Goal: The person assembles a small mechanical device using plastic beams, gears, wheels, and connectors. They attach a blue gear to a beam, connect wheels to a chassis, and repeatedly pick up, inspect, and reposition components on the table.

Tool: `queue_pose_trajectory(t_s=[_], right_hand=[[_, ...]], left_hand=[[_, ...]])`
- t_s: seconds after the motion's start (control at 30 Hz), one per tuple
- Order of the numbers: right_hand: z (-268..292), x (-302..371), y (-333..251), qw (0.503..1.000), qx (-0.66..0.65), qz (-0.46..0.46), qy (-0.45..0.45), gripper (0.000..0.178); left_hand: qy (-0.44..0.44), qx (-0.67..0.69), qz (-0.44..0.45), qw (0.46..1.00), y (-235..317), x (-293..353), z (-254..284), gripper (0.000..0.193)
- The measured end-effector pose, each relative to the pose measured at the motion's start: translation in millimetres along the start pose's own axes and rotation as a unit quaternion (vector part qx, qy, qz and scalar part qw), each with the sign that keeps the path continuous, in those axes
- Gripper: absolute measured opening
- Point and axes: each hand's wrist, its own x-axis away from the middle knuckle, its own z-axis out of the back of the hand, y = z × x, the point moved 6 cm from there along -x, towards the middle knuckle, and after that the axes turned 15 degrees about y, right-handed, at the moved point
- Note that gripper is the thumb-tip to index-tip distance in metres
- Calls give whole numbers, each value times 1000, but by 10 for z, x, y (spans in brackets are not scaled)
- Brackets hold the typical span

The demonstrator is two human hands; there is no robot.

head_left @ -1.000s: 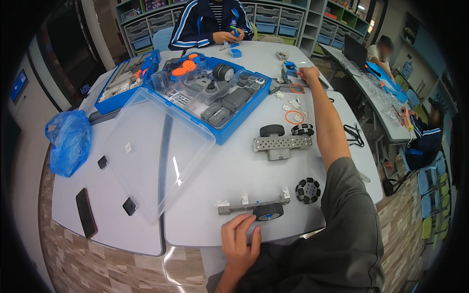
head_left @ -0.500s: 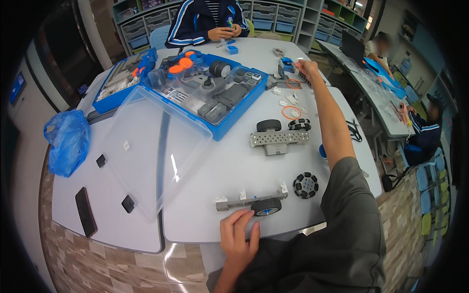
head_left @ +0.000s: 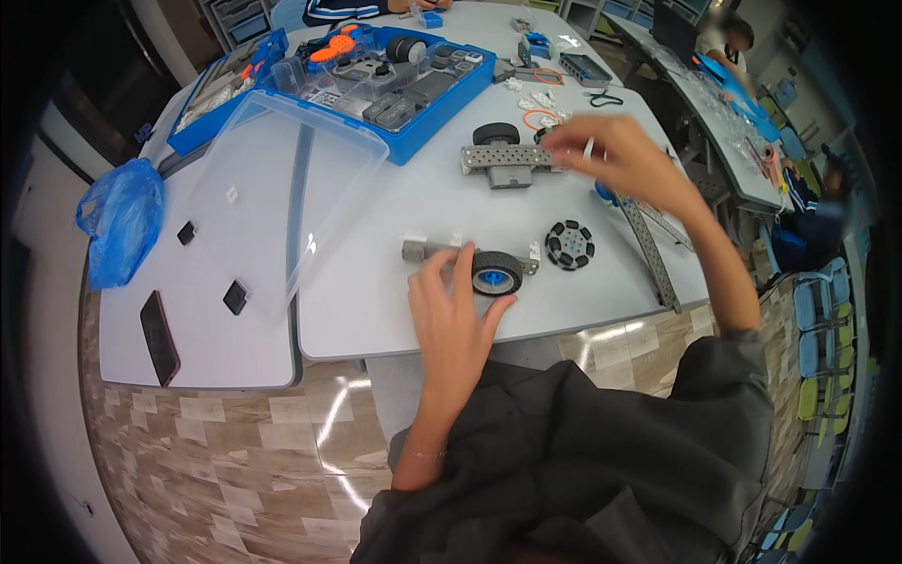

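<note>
My left hand (head_left: 444, 305) curls round a black-tyred wheel with a blue hub (head_left: 496, 274), thumb below it and index finger up by the grey metal bar (head_left: 434, 246) behind. Small white pieces sit on that bar. My right hand (head_left: 631, 162), smeared by motion, is bent in a pinch above the right side of the table. Its fingertips overlap the end of a perforated grey beam assembly (head_left: 507, 157) with a black wheel. Whatever they pinch is too small or blurred to make out. A black-rollered omni wheel (head_left: 569, 244) lies flat between both hands.
A blue parts box (head_left: 413, 146) stands at the back, its clear lid (head_left: 348, 188) leaning by it. Long perforated beams (head_left: 648, 246) lie at right. A phone (head_left: 160, 338) and a blue plastic bag (head_left: 127, 221) are left. A person's sleeve (head_left: 348, 9) shows across the table.
My right hand has come back from the far parts by the grey tray toward me. The left has closed in round the wheel. The whole view has shifted downward.
</note>
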Motion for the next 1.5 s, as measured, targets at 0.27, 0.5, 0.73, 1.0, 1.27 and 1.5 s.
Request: queue_pose_trajectory(t_s=[0.27, 0.5, 0.73, 1.0, 1.27, 1.5], right_hand=[[-634, 904, -811, 989, -87, -36, 114, 24], [-1158, 1309, -838, 826, -434, -359, 32, 37], [-1388, 1244, -805, 703, -597, -386, 26, 43], [-1448, 1223, -853, 694, -602, -386, 85, 40], [-1632, 1223, -848, 739, -536, -359, 193, 35], [-1628, 1296, -817, 752, -501, -340, 260, 29]], left_hand=[[22, 120, 15, 992, 129, 7, -166, 63], [11, 354, 226, 908, -187, 89, -85, 64], [-50, 444, 266, 855, -197, 6, -80, 55], [-60, 475, 259, 839, -187, -15, -152, 37], [18, 492, 333, 804, -185, 1, -251, 19], [33, 512, 357, 780, -169, 45, -342, 17]])
